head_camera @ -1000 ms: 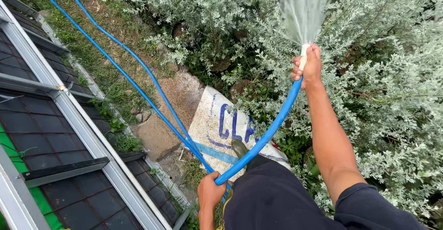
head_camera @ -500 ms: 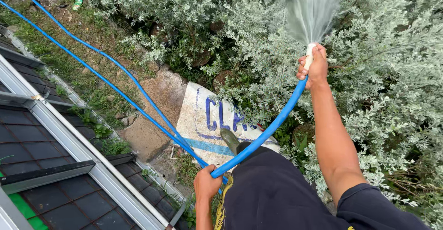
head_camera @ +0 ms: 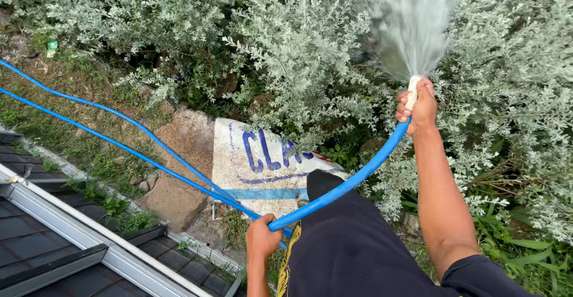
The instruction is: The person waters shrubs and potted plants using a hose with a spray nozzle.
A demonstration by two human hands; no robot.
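While one blue hose (head_camera: 352,181) sprays water above the painted slab (head_camera: 256,172), right hand (head_camera: 419,107) fingers wrap its nozzle (head_camera: 412,89); left hand (head_camera: 262,241) fingers close around it.

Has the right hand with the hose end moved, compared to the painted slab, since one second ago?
Yes. The right hand with the hose end now sits slightly lower and farther right of the painted slab, though the camera shifted too.

Daylight falls on silvery-green shrubs (head_camera: 286,52), patchy grass (head_camera: 71,124), a painted white slab (head_camera: 256,166) and dark roof tiles (head_camera: 36,243).
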